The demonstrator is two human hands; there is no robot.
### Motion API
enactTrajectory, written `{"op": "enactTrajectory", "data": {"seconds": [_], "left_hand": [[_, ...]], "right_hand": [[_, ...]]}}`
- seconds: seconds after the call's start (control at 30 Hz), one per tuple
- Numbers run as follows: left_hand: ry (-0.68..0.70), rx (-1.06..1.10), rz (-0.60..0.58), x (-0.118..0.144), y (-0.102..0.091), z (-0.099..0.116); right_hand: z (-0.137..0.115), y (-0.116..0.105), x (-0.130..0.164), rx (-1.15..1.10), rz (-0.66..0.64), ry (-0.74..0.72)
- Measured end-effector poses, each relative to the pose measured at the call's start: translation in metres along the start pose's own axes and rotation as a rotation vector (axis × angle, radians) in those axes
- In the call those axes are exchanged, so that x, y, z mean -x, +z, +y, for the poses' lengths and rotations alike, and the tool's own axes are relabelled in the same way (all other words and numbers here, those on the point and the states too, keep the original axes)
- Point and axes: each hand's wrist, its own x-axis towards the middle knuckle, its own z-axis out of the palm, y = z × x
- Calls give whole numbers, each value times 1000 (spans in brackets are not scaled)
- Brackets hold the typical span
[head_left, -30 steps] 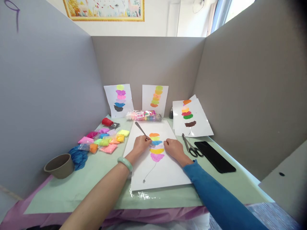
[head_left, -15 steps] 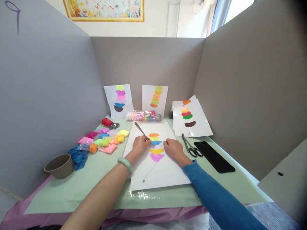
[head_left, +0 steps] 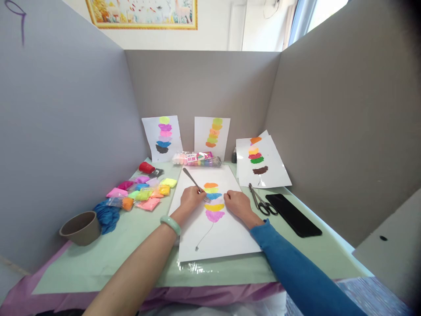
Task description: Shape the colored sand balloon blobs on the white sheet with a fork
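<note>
I see the left hand (head_left: 191,198) gripping the fork (head_left: 196,184), tines on the clay stack (head_left: 213,201); the right hand (head_left: 237,204), fingers loosely curled, presses the white sheet (head_left: 219,232).

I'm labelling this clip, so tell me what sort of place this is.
Probably a craft booth: grey partition boards wall in a table strewn with clay packets, finished clay pictures propped behind, while the left hand works a fork on a sheet.
</note>
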Motion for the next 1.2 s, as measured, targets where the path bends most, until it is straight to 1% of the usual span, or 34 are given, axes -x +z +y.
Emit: {"op": "enactTrajectory", "data": {"seconds": [0.33, 0.53, 0.87, 1.03, 1.2], "left_hand": [[18, -10, 15, -2, 1, -4], [2, -16, 14, -2, 1, -3], [18, 3, 27, -1, 0, -5], [13, 33, 13, -1, -3, -4], [5, 98, 18, -3, -7, -10]], "right_hand": [[-1, -1, 0, -4, -3, 2], [-1, -1, 0, -4, -17, 15], [0, -1, 0, 2, 1, 0], [0, -1, 0, 0, -6, -3], [0, -1, 0, -8, -7, 0]]}}
